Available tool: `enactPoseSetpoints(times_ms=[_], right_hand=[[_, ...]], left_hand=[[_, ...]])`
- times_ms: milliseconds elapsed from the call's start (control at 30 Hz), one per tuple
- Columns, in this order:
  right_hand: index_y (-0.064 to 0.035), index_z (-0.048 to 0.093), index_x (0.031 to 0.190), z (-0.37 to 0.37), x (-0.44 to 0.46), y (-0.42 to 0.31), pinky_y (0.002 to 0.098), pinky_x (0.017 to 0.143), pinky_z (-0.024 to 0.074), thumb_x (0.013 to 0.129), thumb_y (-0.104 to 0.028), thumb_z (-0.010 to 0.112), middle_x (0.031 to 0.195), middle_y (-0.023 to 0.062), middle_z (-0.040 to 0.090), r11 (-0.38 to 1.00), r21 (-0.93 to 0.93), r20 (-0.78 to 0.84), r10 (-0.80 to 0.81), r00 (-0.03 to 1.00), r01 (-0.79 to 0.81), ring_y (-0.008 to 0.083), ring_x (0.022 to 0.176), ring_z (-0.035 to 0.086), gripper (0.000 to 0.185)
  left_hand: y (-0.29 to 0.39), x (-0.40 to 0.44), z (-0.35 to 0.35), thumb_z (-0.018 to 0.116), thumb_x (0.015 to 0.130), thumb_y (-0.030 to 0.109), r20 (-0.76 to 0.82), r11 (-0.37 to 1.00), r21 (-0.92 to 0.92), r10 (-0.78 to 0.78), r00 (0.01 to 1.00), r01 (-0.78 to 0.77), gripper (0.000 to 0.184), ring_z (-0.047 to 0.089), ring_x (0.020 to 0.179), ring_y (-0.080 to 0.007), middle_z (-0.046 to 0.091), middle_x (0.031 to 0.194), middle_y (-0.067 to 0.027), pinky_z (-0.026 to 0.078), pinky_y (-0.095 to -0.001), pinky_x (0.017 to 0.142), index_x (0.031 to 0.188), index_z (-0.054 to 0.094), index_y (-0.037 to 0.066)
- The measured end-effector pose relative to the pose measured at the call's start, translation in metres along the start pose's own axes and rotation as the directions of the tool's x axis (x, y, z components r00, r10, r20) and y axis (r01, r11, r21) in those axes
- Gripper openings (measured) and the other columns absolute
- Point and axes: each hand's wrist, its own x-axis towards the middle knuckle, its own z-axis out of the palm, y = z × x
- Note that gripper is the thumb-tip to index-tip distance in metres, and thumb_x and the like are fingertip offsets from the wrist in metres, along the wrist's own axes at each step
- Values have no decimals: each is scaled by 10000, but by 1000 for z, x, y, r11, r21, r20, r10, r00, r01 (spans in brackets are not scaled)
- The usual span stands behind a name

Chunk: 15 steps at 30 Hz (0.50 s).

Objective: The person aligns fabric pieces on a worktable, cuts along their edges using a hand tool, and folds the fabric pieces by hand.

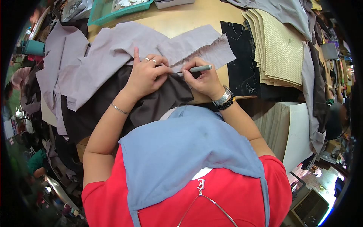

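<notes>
My right hand (204,80) grips a grey-green pen (200,68), its tip end down at the edge where light and dark cloth meet. Close beside it, my left hand (148,75) pinches that same edge of the fabric with thumb and finger, one finger sticking up. The light grey-mauve fabric (109,47) lies spread and creased over the table, with a folded, frayed strip (206,51) beyond the pen. Dark brown fabric (159,102) hangs under my hands towards my lap. What exactly the pen tip touches is hidden by my fingers.
A teal tray (99,15) with small pale pieces stands at the back left. Black cloth (238,56) with loose threads lies to the right, beside stacked woven cream sheets (280,49). Below the table's right side stand white boards (297,132). Other people show at the edges.
</notes>
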Motion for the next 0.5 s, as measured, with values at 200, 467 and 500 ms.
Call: enactPoseSetpoints(times_ms=[200, 467, 500], right_hand=[[-33, 636, 899, 6, 0, -2, 257, 570, 489, 860, -58, 713, 744, 48, 666, 994, -3, -105, -106, 989, 107, 91, 638, 611, 90], [-48, 649, 920, 6, 1, -1, 256, 568, 492, 877, -70, 711, 732, 49, 666, 987, -94, -94, -137, 986, 128, 112, 610, 622, 79], [-48, 650, 919, 6, 1, -2, 257, 567, 492, 878, -73, 711, 730, 50, 667, 985, -109, -92, -147, 985, 137, 111, 610, 622, 78]], left_hand=[[-6, -5, -3, 801, 753, 266, -25, 994, -107, 17, 1000, -20, 140, 601, 1010, -164, 659, 954, 50, 71, -651, 1146, 738, 701, 169], [1, 0, 2, 821, 733, 322, 1, 989, -92, -116, 993, 116, 221, 605, 996, -147, 662, 904, 91, 152, -697, 1109, 697, 662, 172], [1, 0, 2, 822, 732, 320, -2, 989, -91, -114, 993, 114, 221, 605, 997, -148, 661, 905, 91, 151, -702, 1106, 703, 659, 173]])
